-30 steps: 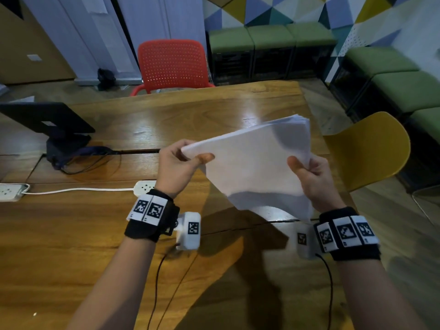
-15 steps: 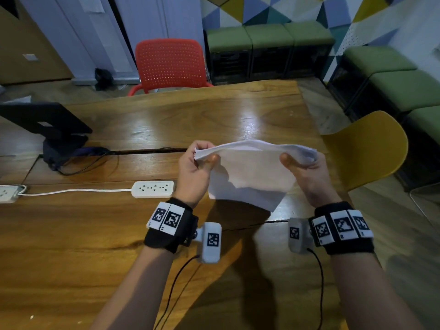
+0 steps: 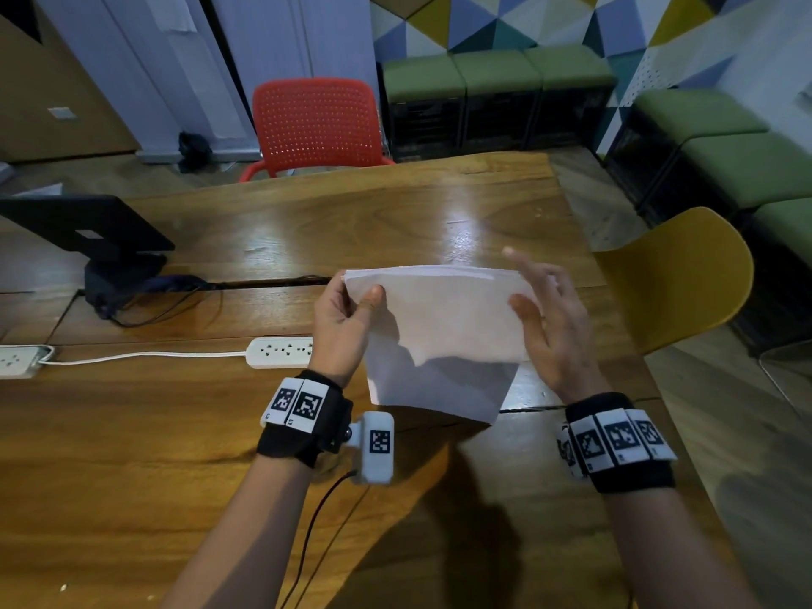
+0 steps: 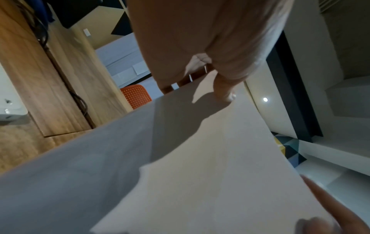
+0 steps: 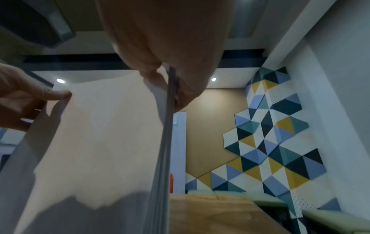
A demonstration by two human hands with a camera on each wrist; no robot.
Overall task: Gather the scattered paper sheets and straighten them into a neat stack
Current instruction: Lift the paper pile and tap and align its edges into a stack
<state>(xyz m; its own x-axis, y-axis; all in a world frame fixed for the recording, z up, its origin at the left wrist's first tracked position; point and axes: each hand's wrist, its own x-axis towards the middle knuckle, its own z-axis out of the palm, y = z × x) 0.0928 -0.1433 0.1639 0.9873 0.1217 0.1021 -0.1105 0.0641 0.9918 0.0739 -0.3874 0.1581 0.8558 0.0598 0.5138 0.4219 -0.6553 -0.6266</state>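
A stack of white paper sheets stands upright over the wooden table, its lower edge at the tabletop. My left hand pinches the upper left corner, thumb in front and fingers behind. My right hand lies along the stack's right edge with straight, spread fingers and the thumb on the front face. In the left wrist view the paper sheets fill the frame under my left hand. The right wrist view shows the paper sheets edge-on below my right hand, with my left hand at the far corner.
A white power strip with its cable lies just left of my left wrist. A black monitor stand with cables sits at the far left. A red chair stands behind the table, and a yellow chair is at its right edge.
The stack swung from a raised tilt to upright with its lower edge down at the table. My right hand let go its pinch and straightened its fingers along the right edge.
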